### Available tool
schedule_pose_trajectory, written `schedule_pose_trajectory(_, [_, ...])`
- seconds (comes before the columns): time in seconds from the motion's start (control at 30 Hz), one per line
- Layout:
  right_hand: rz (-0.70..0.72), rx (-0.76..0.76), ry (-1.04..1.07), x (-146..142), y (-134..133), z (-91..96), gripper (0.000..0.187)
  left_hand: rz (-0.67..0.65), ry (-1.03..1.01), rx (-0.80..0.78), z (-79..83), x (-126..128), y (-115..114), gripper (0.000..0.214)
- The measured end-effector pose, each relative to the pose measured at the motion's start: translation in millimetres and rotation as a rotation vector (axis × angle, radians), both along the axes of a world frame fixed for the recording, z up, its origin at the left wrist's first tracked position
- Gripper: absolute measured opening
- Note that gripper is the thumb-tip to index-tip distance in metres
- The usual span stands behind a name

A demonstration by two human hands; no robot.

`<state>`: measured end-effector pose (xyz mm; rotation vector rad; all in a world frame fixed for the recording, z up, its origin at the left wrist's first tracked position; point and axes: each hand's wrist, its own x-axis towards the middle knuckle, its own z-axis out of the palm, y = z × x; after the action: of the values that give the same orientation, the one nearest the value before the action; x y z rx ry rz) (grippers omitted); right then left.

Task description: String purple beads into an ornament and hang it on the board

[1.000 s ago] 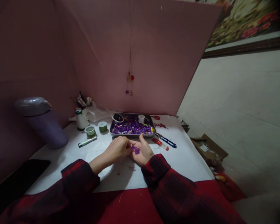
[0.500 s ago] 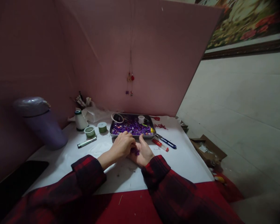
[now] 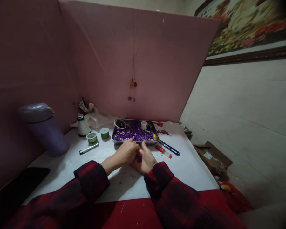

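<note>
A few purple beads (image 3: 139, 157) lie in the cupped palm of the right hand (image 3: 145, 158), its fingers loosely apart. The left hand (image 3: 126, 152) covers them from nine o'clock, fingers pinched together over the beads. At twelve o'clock, close by, sits the bead tray (image 3: 134, 142); red and blue tools (image 3: 167, 148) lie at two o'clock on the table (image 3: 181, 165).

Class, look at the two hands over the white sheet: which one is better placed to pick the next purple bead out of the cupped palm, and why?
Probably the left hand: its fingertips dip into the right hand, which lies palm-up cupping the purple beads.
</note>
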<state>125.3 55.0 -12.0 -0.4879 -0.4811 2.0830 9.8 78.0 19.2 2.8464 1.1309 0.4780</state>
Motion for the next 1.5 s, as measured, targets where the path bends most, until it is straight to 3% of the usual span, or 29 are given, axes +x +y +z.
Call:
schedule_pose_trajectory(0.2, [0.030,-0.046,0.116,-1.6,-1.9,3.2,0.074,0.059,-0.107,-0.090,-3.2,0.3,4.1,0.017])
schedule_pose_trajectory(0.73, [0.003,-0.076,0.081,-2.5,0.2,0.4,0.068,0.162,-0.113,-0.106,-3.0,5.7,-0.1,0.013])
schedule_pose_trajectory(0.97, [-0.047,-0.107,0.103,-1.6,1.4,0.4,0.069,0.152,-0.375,-0.160,5.3,7.3,-1.6,0.011])
schedule_pose_trajectory(1.17, [-0.002,-0.088,0.106,-0.1,0.4,-0.1,0.081,0.284,-0.651,0.075,20.3,-2.4,34.4,0.014])
schedule_pose_trajectory(1.3, [-0.035,-0.114,0.093,0.3,1.3,-1.2,0.085,0.350,-0.492,0.174,14.1,-22.2,60.4,0.013])
schedule_pose_trajectory(1.4, [-0.054,-0.145,0.079,0.3,1.6,-1.5,0.086,0.383,-0.472,0.221,11.8,-36.9,57.6,0.014])
schedule_pose_trajectory(1.5, [-0.044,-0.124,0.102,0.7,1.1,-1.9,0.087,0.401,-0.563,0.222,12.7,-43.7,39.4,0.014])
